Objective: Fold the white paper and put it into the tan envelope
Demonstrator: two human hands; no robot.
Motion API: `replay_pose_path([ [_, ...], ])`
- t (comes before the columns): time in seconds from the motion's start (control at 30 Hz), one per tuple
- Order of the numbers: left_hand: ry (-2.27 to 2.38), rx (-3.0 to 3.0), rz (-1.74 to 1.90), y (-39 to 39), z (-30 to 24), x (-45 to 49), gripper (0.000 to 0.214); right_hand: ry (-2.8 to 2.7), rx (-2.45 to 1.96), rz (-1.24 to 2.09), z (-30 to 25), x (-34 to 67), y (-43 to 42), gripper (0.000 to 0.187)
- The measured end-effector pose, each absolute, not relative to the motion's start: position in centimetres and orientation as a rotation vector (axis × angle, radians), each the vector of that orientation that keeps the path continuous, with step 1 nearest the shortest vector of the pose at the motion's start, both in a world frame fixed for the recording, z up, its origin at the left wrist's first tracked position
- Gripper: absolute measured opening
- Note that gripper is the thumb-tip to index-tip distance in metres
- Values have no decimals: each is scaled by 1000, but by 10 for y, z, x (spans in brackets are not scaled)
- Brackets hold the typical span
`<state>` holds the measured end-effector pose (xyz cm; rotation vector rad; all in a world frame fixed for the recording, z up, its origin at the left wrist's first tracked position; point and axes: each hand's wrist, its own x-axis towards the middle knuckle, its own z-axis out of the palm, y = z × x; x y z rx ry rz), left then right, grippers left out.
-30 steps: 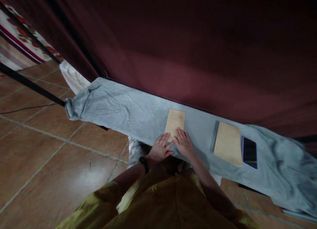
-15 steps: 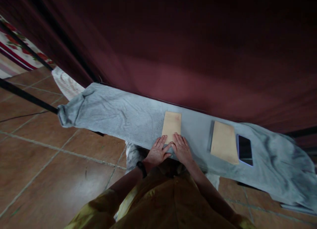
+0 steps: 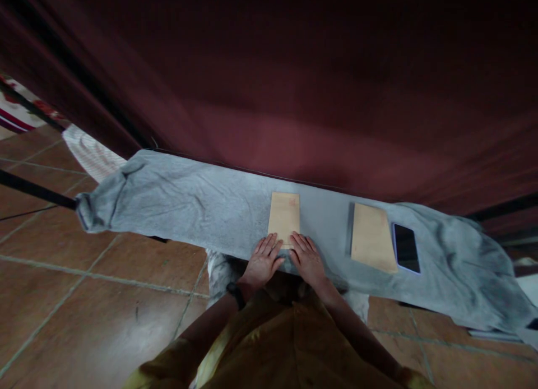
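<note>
A tan paper envelope lies flat on the grey cloth, its long side pointing away from me. My left hand rests on its near left corner, fingers stretched out. On the near right corner lies my right hand, also flat with straight fingers. Between the two hands a fold line crosses the envelope's near end. Off to the right is a stack of similar tan envelopes, beyond the reach of my fingers.
A phone with a pale purple edge lies right of the stack. Behind the cloth-covered bench hangs a dark red curtain. A black bar sticks out at the left above the tiled floor.
My hands have moved slightly apart at the envelope's near edge, showing the fold line between them. The whole view has shifted a little.
</note>
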<state>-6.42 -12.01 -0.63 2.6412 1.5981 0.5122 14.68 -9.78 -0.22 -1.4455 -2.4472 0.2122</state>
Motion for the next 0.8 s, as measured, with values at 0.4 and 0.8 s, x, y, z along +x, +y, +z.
replay_pose_path([
  [0.4,1691,2608,457,-125,-6,-46,60,-2432,-1454,182,1,146,-108,49],
  [0.8,1493,2638,424,-123,-2,-34,64,-2435,-1463,178,0,146,-128,50],
])
